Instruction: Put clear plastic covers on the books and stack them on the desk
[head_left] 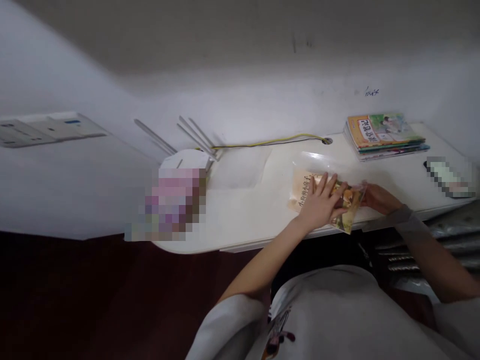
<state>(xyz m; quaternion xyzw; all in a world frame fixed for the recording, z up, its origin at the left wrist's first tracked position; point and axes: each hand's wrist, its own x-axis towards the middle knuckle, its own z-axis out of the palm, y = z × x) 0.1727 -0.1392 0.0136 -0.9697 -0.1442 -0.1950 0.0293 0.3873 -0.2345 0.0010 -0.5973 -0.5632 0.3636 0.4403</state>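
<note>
A small tan picture book (301, 189) with Chinese lettering and a dog picture on its front lies near the table's front edge. Clear plastic film (311, 161) shows around it and sticks out past its far side. My left hand (321, 202) rests flat on the book, fingers spread. At the book's right edge, my right hand (380, 198) has its fingers closed on the film at the corner; the fingertips are partly hidden.
A stack of booklets (390, 135) stands at the back right, and a blurred phone (450, 177) lies at the right. On the left are a white router (185, 160) with antennas, a pixelated object (172, 200) and a pale translucent sheet (238, 169). A yellow cable (258, 144) runs along the wall.
</note>
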